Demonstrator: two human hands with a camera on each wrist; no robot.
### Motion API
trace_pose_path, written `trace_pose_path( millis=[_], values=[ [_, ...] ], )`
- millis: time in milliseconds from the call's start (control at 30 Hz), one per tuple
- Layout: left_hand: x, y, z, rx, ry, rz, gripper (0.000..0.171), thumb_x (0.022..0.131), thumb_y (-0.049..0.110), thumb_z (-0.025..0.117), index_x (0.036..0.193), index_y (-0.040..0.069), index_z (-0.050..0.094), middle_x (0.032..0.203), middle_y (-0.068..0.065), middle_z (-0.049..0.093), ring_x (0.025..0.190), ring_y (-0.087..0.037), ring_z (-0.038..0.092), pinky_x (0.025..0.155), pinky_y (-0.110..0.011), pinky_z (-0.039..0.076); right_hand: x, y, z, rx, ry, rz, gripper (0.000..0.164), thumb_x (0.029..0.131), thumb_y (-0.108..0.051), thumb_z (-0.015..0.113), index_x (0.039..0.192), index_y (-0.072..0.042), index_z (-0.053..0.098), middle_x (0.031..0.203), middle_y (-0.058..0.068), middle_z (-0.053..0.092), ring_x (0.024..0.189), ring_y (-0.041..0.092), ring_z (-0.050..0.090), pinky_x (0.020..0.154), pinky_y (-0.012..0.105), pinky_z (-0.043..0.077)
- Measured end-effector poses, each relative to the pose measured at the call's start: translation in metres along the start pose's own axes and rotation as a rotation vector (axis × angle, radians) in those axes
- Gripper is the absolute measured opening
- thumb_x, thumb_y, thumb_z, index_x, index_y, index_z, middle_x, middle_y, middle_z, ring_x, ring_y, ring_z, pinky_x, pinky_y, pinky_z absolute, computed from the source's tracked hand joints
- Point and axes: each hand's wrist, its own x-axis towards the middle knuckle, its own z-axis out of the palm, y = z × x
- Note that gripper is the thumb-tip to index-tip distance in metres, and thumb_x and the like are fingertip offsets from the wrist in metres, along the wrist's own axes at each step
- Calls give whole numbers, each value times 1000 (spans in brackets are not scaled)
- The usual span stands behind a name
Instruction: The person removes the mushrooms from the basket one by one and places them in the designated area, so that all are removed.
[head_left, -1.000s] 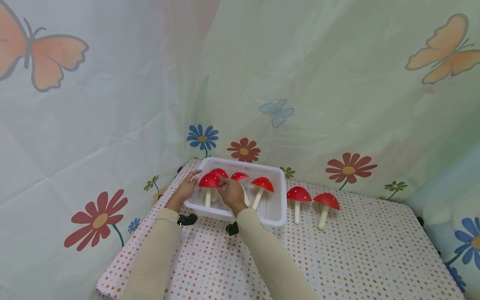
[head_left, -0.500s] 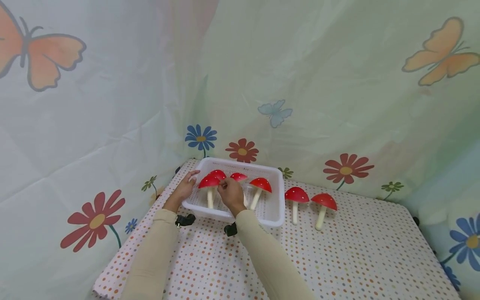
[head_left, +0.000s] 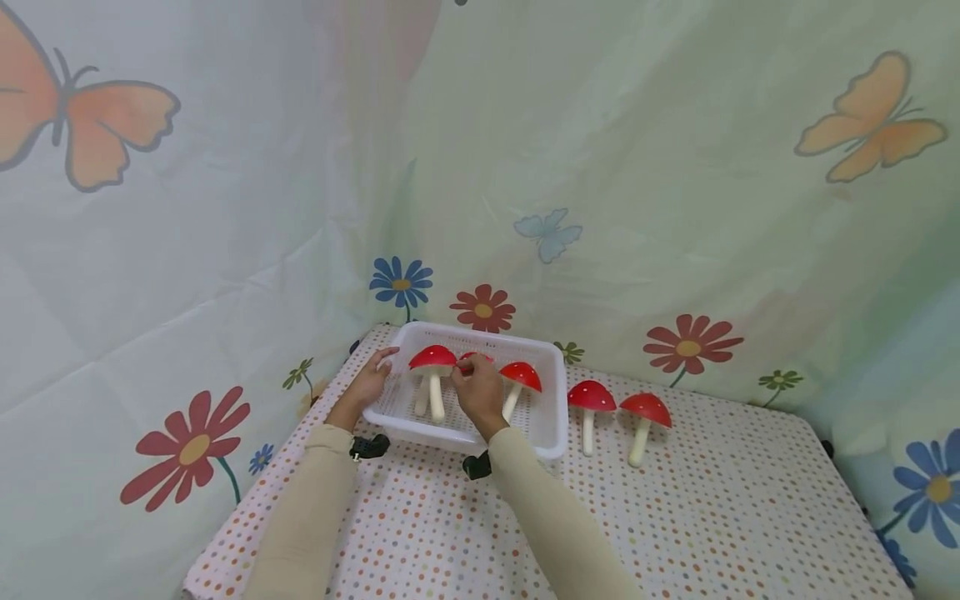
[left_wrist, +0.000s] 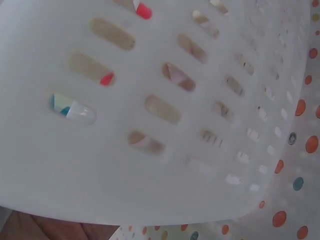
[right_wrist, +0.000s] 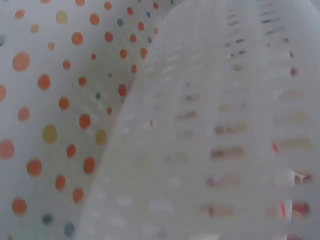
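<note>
A white plastic basket with slotted walls holds several toy mushrooms with red, white-dotted caps and cream stems. My right hand pinches the right edge of one mushroom's cap, whose stem points down toward the front of the basket. A second stem shows just behind it. On the left, my left hand grips the basket's side rim. Another red-capped mushroom leans inside to the right of my right hand. One more cap is mostly covered by that hand. Both wrist views are filled by the basket's slotted wall.
Two more toy mushrooms, one nearer the basket and one farther right, lie on the dotted tablecloth. A curtain printed with flowers and butterflies rises behind the table.
My right hand has moved slightly right with the pinched mushroom, whose cap now covers the one behind it. The left hand stays at the basket's rim.
</note>
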Motion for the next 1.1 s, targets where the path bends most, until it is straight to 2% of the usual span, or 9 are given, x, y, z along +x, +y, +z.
trace_pose_path(
  millis=[200,433,667,933,1000,1100],
  values=[
    [-5,0,-5,11,-1,-9,42,109,33,30,151,33,32,163,-14,22,140,-43,36,108,-64,37,6,2,-19,-45,46,42,16,88,-21,73,96,-7,71,95,8,72,82,23,66,72,36,58],
    [-8,-1,-7,2,-6,-17,43,108,33,30,152,32,31,162,-16,25,132,-42,43,101,-57,46,12,11,-45,-26,87,4,11,87,-14,71,94,-6,71,91,10,73,83,27,69,72,39,57],
    [-8,-2,-9,-8,-1,-22,43,108,35,30,151,33,31,162,-15,24,136,-41,39,105,-60,42,17,23,-75,-56,86,3,11,88,-15,70,95,-6,71,93,12,73,82,26,69,70,39,56],
    [-9,2,-7,-13,-17,-20,44,108,36,30,152,34,30,157,-15,33,126,-38,49,88,-46,55,19,45,-115,-103,120,-1,11,89,-13,68,95,-4,70,92,15,72,76,27,70,60,37,56],
    [-8,3,-5,-22,-16,-26,43,108,36,30,151,35,30,157,-14,33,127,-38,49,90,-48,55,20,53,-126,-141,128,-9,12,89,-13,68,96,-3,71,94,15,72,74,27,69,60,37,56],
    [-6,3,-3,-8,-15,-8,43,108,35,30,151,32,32,159,-15,30,131,-40,45,99,-54,48,19,64,-144,-191,134,-4,13,90,-14,68,98,-5,71,99,14,73,72,25,69,56,34,53]
  ],
)
